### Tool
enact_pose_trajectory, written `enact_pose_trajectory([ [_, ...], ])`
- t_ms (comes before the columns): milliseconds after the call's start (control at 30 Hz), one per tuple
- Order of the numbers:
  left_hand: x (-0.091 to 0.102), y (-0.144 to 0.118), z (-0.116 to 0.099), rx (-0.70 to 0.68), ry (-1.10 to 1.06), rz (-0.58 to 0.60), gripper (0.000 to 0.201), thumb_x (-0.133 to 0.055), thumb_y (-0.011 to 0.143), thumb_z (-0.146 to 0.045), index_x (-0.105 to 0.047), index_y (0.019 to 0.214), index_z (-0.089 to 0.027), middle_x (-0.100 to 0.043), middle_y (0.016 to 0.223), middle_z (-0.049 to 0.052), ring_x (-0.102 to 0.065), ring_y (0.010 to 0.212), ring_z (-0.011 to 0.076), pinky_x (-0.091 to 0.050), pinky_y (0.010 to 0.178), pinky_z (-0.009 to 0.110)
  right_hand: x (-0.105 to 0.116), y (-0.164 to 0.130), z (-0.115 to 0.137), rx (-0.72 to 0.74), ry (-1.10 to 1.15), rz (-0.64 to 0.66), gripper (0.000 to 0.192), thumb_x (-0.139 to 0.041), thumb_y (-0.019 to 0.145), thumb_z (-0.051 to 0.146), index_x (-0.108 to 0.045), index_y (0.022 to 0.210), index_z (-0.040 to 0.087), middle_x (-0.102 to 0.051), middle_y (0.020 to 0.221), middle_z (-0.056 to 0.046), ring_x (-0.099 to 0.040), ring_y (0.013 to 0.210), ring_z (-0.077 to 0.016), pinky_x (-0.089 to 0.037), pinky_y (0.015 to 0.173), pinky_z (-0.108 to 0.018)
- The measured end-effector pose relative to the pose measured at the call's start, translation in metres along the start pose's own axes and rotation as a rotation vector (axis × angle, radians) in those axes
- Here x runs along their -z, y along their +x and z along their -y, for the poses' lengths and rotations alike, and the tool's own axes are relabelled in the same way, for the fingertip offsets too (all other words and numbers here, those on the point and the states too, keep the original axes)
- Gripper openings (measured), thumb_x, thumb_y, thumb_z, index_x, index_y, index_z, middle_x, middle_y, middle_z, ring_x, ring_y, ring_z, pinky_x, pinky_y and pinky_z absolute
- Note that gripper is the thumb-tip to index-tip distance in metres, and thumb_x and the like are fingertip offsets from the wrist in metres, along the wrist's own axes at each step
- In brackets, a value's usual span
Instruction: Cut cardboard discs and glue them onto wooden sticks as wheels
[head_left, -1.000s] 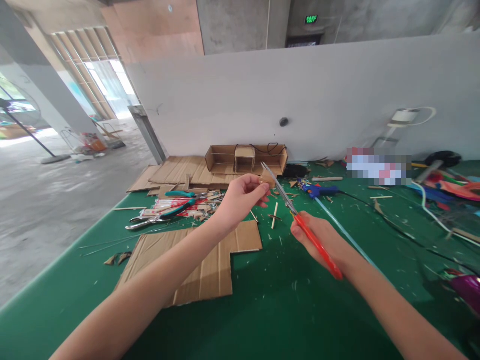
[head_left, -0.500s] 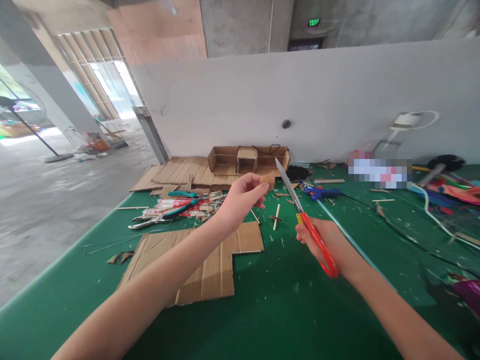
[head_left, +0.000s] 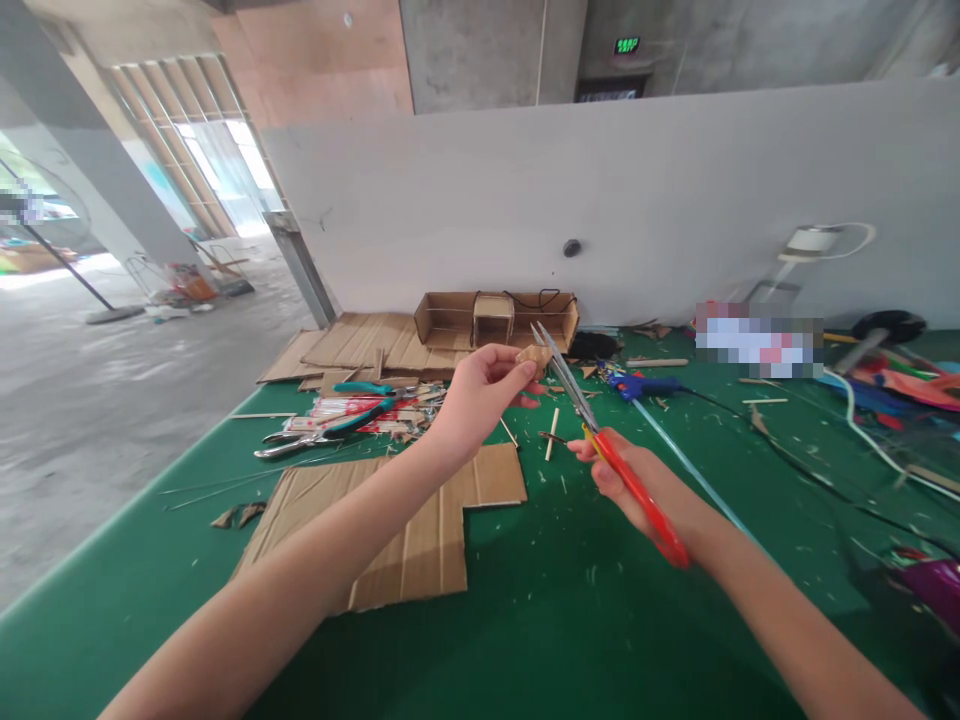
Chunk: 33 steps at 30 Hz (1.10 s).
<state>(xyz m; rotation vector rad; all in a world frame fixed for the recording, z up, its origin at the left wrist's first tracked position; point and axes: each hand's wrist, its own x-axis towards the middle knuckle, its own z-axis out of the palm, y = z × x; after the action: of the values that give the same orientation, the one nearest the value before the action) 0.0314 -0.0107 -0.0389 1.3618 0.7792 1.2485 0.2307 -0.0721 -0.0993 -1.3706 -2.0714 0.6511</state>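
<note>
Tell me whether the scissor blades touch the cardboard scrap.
Touching: the head view shows the scissors blades opened around the cardboard scrap pinched by the left hand.

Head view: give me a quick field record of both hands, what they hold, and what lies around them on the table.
left hand: pinches a small cardboard piece, raised above the table
right hand: grips red-handled scissors, blades slightly apart at the piece
table: green surface, littered with scraps
below left arm: flat cardboard sheet
left side: pliers
far edge: open cardboard box
right of box: blue glue gun
</note>
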Motion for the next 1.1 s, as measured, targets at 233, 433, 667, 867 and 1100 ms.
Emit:
enact_pose_trajectory([
  [233,0.0,-0.002,0.001,-0.084,0.103,0.023,0.017,-0.063,0.076,-0.025,-0.054,0.085,-0.014,-0.065,0.076,0.003,-0.063,0.065,0.0114,-0.054,0.06,0.025,-0.003,0.001,-0.002,-0.011,-0.066,0.0,0.04,-0.036,0.086,0.053,-0.051,0.1,0.018,-0.063,0.082,-0.01,-0.062,0.073,-0.0245,-0.048,0.063,-0.039],
  [433,0.0,-0.002,0.003,-0.104,0.124,0.029,0.019,-0.063,0.075,-0.027,-0.053,0.084,-0.014,-0.065,0.072,0.003,-0.064,0.064,0.0116,-0.055,0.061,0.026,-0.002,0.002,0.002,-0.022,-0.078,-0.014,0.037,-0.036,0.087,0.05,-0.052,0.098,0.019,-0.064,0.086,-0.009,-0.061,0.069,-0.0216,-0.047,0.061,-0.036],
  [667,0.0,-0.002,0.004,-0.098,0.126,0.034,0.02,-0.063,0.075,-0.028,-0.052,0.085,-0.014,-0.064,0.071,0.002,-0.064,0.063,0.0119,-0.054,0.062,0.026,-0.001,0.002,0.014,-0.082,-0.248,-0.148,0.041,-0.036,0.086,0.054,-0.035,0.06,0.024,-0.046,0.051,0.001,-0.044,0.046,-0.0142,-0.034,0.046,-0.028],
  [867,0.002,-0.001,0.002,-0.083,0.106,0.006,0.018,-0.061,0.076,-0.027,-0.056,0.088,-0.015,-0.063,0.076,0.003,-0.061,0.066,0.0106,-0.053,0.059,0.024,0.001,0.002,0.005,-0.166,-0.18,-0.243,0.048,-0.032,0.085,0.061,-0.036,0.055,0.023,-0.043,0.046,0.002,-0.044,0.042,-0.0141,-0.033,0.044,-0.028],
  [1100,0.004,0.001,0.004,-0.091,0.098,-0.046,0.025,-0.062,0.075,-0.024,-0.054,0.097,-0.015,-0.059,0.077,0.002,-0.058,0.071,0.0103,-0.05,0.057,0.021,0.003,0.001,0.005,-0.056,-0.094,-0.038,0.043,-0.035,0.085,0.058,-0.055,0.091,0.021,-0.064,0.08,-0.008,-0.061,0.066,-0.0213,-0.048,0.06,-0.035],
])
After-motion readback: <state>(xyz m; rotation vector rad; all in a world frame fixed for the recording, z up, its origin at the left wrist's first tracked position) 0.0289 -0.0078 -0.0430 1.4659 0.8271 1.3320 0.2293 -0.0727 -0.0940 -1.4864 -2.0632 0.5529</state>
